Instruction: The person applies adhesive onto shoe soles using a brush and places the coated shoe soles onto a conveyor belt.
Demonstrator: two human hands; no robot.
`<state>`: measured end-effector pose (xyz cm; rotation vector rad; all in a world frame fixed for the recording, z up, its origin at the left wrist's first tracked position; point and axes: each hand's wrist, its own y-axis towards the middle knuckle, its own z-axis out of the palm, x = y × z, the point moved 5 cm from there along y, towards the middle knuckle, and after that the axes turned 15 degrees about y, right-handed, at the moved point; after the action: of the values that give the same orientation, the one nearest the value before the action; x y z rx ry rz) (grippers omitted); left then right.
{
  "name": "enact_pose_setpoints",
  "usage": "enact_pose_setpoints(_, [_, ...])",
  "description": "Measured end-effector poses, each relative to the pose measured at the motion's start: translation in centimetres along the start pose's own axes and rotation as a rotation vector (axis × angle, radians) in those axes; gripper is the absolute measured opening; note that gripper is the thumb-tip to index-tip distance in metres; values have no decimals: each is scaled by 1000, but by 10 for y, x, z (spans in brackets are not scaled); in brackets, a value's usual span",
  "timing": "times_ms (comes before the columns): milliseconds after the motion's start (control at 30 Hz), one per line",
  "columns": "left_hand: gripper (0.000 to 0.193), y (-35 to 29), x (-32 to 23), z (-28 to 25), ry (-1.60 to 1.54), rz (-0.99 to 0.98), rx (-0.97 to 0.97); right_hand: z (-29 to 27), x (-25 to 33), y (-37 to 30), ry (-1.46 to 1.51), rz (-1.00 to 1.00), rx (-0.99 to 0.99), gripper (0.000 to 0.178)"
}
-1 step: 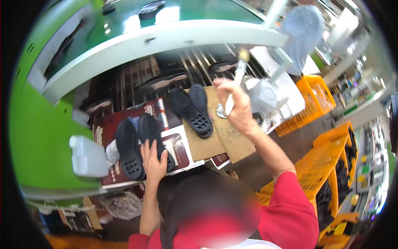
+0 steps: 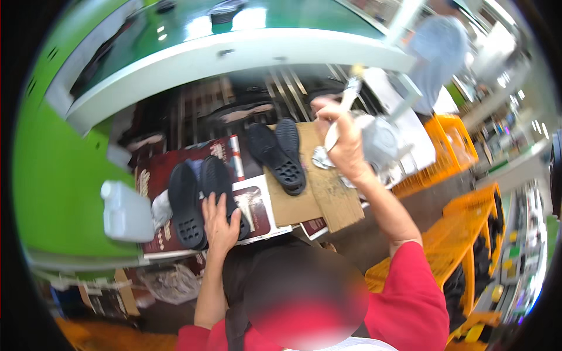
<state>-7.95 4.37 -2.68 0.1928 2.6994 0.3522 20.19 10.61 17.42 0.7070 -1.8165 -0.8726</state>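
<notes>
My right hand (image 2: 346, 146) is closed round the pale handle of a brush (image 2: 351, 93), raised over the right side of the bench with its yellowish bristles pointing up and away. My left hand (image 2: 221, 225) lies with fingers stretched out on the near part of a black shoe sole (image 2: 216, 175). Beside it lies another black sole (image 2: 186, 202), its heel end a grid of square hollows. A second pair, one sole (image 2: 266, 149) partly overlapping the other sole (image 2: 287, 136), rests on brown cardboard (image 2: 333, 202) between my hands.
A white jug (image 2: 126, 213) stands at the left, by a crumpled white cloth (image 2: 161, 209). Metal rollers carrying dark pieces run beneath a raised green belt (image 2: 281, 17). A translucent container (image 2: 380, 140) sits right of the brush hand. Orange crates (image 2: 433, 237) and a person (image 2: 439, 52) are farther right.
The whole view has shifted slightly, so the bench and soles appear a little farther right. My right hand still grips the brush; my left hand stays on the sole.
</notes>
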Motion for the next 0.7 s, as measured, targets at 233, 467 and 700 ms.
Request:
enact_pose_setpoints(233, [54,-12,12,-10,-13,-48,-121,20,-61,125,-212,-17,72,33])
enact_pose_setpoints(467, [61,-12,10,18,-192,-138,59,-20,-171,221,-368,-51,93,45])
enact_pose_setpoints(700, [62,-18,14,20,-245,-151,37,9,-240,246,-193,176,37,52])
